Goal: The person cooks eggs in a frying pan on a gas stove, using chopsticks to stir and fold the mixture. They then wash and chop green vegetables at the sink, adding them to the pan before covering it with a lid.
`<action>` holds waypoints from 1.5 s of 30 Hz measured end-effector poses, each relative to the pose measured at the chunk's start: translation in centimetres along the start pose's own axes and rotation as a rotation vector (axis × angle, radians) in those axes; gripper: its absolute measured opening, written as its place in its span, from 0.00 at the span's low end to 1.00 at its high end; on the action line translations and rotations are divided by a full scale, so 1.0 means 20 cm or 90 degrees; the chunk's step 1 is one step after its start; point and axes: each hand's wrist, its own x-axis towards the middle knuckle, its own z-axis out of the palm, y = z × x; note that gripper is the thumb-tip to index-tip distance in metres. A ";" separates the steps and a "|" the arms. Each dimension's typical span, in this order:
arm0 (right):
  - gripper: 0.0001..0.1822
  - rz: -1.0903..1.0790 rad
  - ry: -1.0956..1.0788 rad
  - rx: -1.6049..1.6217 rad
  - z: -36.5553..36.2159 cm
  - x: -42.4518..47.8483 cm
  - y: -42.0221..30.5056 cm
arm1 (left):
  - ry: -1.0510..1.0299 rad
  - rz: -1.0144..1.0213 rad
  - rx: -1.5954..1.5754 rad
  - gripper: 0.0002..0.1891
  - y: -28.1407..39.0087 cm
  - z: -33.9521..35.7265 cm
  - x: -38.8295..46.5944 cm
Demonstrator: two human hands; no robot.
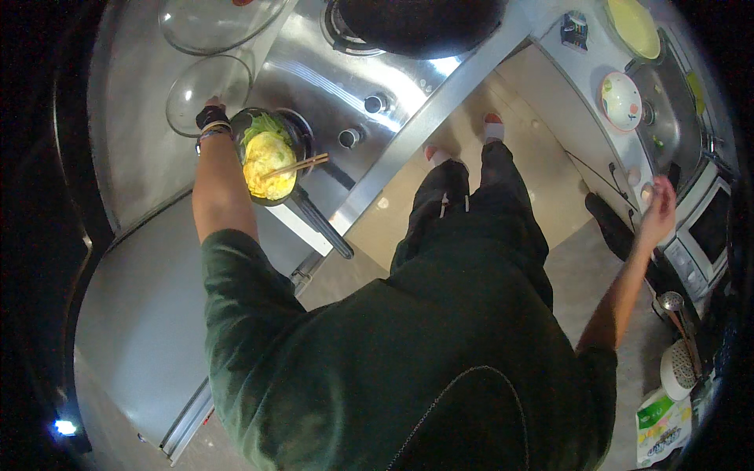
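My left hand (213, 110) is over a round clear glass lid (187, 94) on the steel surface; its fingers are mostly hidden by the wrist and a dark cuff. Right beside that wrist, a small black frying pan (238, 126) sits on a burner, its handle pointing back towards me. In it lie a yellow egg sheet (265, 156) and green leaves (265, 126). Wooden chopsticks (306, 163) rest across the egg. My right hand (660, 206) is far to the right, fingers partly curled, next to a small pale rounded object (647, 193); contact is unclear.
A larger glass lid (218, 29) lies beyond the small one. Past two stove knobs (375, 104) sits a big dark wok (418, 23). On the right are a patterned bowl (621, 101), a yellow basin (633, 26), a sink (671, 106) and a white appliance (701, 235).
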 end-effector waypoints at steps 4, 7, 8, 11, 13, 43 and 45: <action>0.08 0.019 -0.164 0.108 0.27 -0.45 -0.24 | -0.074 -0.062 -0.022 0.20 0.15 -0.12 -0.05; 0.08 0.036 -0.358 0.145 0.49 -0.61 -0.36 | 0.058 -0.306 -0.736 0.13 -0.14 -0.01 -0.11; 0.08 0.030 -0.406 0.150 0.55 -0.65 -0.42 | 0.128 -0.347 -0.923 0.13 -0.13 -0.02 -0.13; 0.09 0.026 -0.486 0.185 0.69 -0.72 -0.55 | 0.379 -0.358 -1.247 0.13 -0.02 -0.19 -0.29; 0.09 -0.001 -0.520 0.210 0.72 -0.72 -0.57 | 0.422 -0.301 -1.249 0.12 -0.17 -0.20 -0.41; 0.13 0.131 -0.772 0.311 1.73 -0.84 -1.24 | 0.210 0.040 -0.481 0.18 -0.08 -0.33 -1.49; 0.12 0.146 -0.724 0.331 1.62 -0.76 -1.21 | 0.194 0.071 -0.479 0.18 0.01 -0.33 -1.45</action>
